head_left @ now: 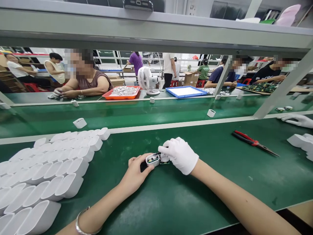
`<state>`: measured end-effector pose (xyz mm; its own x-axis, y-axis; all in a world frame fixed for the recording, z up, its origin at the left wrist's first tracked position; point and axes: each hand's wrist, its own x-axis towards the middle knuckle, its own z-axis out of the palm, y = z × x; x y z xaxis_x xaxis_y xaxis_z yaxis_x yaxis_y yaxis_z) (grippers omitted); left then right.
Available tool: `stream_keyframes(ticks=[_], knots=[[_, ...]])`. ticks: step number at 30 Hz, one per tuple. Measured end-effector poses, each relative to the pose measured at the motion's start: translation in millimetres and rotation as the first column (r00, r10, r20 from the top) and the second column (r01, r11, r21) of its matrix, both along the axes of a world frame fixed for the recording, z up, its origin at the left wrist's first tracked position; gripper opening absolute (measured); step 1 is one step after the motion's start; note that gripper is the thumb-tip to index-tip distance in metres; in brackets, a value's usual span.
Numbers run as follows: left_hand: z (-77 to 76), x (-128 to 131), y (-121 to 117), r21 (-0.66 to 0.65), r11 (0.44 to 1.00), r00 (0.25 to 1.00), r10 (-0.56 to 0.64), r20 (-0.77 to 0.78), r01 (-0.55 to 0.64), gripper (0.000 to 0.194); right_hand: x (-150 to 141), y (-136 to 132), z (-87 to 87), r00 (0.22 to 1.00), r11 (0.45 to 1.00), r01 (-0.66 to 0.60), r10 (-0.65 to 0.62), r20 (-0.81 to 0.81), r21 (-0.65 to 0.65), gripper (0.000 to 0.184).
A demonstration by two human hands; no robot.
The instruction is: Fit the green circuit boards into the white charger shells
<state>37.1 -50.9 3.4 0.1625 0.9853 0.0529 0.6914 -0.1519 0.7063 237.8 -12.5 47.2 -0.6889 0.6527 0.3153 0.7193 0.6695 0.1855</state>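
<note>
My left hand [135, 170], bare, is closed around a small white oval plastic housing [153, 164], with the thumb at its near side. Green circuit parts and wiring show inside its open end. My right hand [181, 155], in a white glove, has its fingers pinched just right of the housing, over a small green circuit board [165, 162]. The gloved fingers cover most of that board, so its link to the housing is hard to make out. Both hands are low over the green bench.
Rows of white housings [70, 181] fill the left side. Red-and-black pliers [255, 142] lie right, near another gloved hand [298, 120] and more housings [300, 143]. Beyond run a green conveyor [176, 111] with scattered housings, a fan [146, 80] and co-workers. A shelf beam [156, 29] crosses above.
</note>
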Motion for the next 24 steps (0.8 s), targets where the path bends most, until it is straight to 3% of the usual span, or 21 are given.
stream_keyframes(ticks=[24], knots=[[3.2, 0.2, -1.8, 0.003, 1.000, 1.000, -0.011, -0.028, 0.011, 0.034, 0.2, 0.3, 1.1, 1.000, 1.000, 0.007, -0.008, -0.028, -0.030, 0.007]])
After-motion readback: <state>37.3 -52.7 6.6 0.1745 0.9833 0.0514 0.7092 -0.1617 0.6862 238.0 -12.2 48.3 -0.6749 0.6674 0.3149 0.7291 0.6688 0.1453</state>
